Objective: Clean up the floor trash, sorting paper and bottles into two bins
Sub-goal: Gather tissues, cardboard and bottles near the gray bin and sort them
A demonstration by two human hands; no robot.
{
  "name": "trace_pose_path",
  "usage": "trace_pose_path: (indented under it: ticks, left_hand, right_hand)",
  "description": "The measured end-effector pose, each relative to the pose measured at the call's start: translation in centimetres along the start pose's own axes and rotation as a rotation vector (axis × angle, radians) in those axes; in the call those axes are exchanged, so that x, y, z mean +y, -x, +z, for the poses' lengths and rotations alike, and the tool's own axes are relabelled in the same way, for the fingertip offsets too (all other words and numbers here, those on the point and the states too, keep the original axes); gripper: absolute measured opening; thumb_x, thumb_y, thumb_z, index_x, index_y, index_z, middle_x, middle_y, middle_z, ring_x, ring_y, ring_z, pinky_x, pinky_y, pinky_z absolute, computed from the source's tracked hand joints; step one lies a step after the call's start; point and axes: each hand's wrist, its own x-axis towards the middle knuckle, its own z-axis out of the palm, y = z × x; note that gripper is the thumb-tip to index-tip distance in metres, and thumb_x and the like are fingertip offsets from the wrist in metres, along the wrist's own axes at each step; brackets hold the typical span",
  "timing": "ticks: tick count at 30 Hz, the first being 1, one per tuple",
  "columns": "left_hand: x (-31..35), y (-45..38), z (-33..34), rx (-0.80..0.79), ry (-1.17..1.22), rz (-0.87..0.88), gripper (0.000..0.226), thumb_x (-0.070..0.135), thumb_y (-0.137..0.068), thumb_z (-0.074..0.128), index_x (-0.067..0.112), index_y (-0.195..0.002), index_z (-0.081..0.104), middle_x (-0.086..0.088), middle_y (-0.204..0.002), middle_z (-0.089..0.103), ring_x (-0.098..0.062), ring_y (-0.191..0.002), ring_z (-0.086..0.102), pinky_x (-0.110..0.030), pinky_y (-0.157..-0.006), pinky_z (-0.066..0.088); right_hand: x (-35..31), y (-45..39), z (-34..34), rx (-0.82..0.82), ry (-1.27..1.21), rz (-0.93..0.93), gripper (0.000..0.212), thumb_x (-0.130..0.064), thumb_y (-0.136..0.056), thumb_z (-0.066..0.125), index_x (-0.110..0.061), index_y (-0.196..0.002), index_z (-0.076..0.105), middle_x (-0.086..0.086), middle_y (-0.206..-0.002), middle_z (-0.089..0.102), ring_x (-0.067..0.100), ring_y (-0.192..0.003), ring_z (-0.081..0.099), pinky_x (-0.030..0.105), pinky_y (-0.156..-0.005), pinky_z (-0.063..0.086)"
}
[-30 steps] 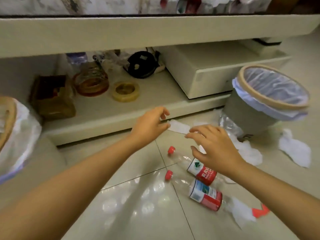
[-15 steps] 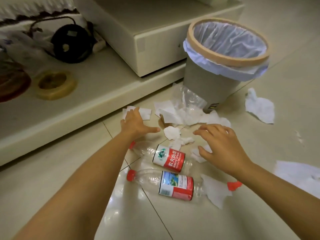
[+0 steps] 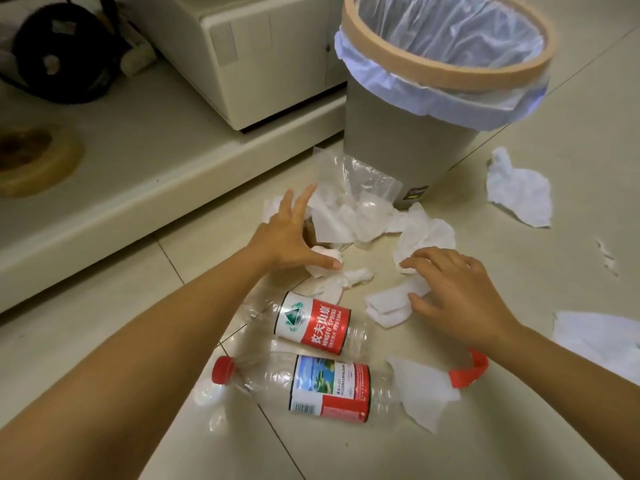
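White crumpled paper tissues (image 3: 360,220) lie scattered on the tiled floor in front of a grey bin (image 3: 398,133) lined with a clear bag. My left hand (image 3: 287,237) hovers over them with fingers spread, its thumb touching a small paper wad (image 3: 323,259). My right hand (image 3: 457,296) rests with relaxed fingers on a folded tissue (image 3: 388,306). Two clear plastic bottles with red labels lie nearer me: one (image 3: 311,323) beneath my left hand, the other (image 3: 322,386) with a red cap. Neither hand grips anything.
A low cream shelf (image 3: 156,161) runs along the left with a tape roll (image 3: 34,161), a black object (image 3: 55,50) and a cream box (image 3: 263,53). More tissues lie at right (image 3: 519,192) and far right (image 3: 599,337). A clear plastic wrapper (image 3: 353,174) leans by the bin.
The view has dropped closer to the floor. Both hands have moved forward and down onto the tissue pile, the left reaching further toward the bin.
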Motion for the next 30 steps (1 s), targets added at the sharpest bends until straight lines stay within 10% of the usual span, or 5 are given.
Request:
trace_pose_path:
  ticks: [7,13,18,26,30]
  left_hand:
    - [1.7,-2.0,0.1,-0.093,-0.513,0.101,0.115,0.074,-0.056,0.071,0.045,-0.147,0.007,-0.004,-0.156,0.018,-0.034,-0.13,0.036,-0.043,-0.094,0.042]
    - [0.9,-1.0,0.5,0.052,-0.206,0.164,0.048,0.03,-0.08,0.07,0.026,-0.123,0.049,0.0,-0.118,0.06,-0.019,-0.095,0.058,-0.029,-0.078,0.049]
    - [0.6,1.2,-0.2,0.076,0.06,0.151,0.061,0.021,-0.079,0.074,0.032,-0.124,0.033,-0.003,-0.097,0.068,-0.019,-0.08,0.064,-0.037,-0.073,0.056]
    - [0.2,4.1,-2.9,-0.006,0.172,0.225,0.069,0.018,-0.075,0.078,0.036,-0.125,0.034,0.011,-0.091,0.068,-0.01,-0.086,0.066,-0.04,-0.085,0.054]
    - [0.0,4.8,-3.8,-0.082,0.252,0.259,0.064,0.025,-0.072,0.081,0.035,-0.121,0.042,0.017,-0.089,0.072,0.001,-0.094,0.063,-0.028,-0.087,0.052]
  right_hand:
    - [1.3,-1.9,0.2,-0.092,-0.069,0.149,0.068,-0.047,-0.077,0.065,-0.033,-0.138,0.037,-0.005,-0.14,0.037,0.022,-0.127,0.039,0.045,-0.1,0.036]
    - [2.6,-3.8,0.0,-0.317,-0.153,0.132,0.106,-0.063,-0.058,0.074,-0.054,-0.141,0.008,-0.01,-0.157,0.003,0.022,-0.143,0.018,0.055,-0.109,0.026]
    - [2.7,-5.3,0.3,-0.472,-0.088,0.135,0.127,-0.062,-0.051,0.08,-0.061,-0.137,-0.013,-0.009,-0.157,-0.021,0.02,-0.146,-0.01,0.065,-0.111,0.005]
    - [1.1,-7.1,1.0,-0.451,-0.007,-0.029,0.125,-0.049,-0.055,0.081,-0.061,-0.136,-0.014,-0.005,-0.157,0.002,0.023,-0.14,0.019,0.046,-0.104,0.036]
    - [0.7,-7.7,1.0,-0.431,0.004,-0.06,0.099,-0.048,-0.059,0.079,-0.046,-0.141,0.022,-0.004,-0.141,0.027,0.022,-0.123,0.033,0.035,-0.09,0.043]
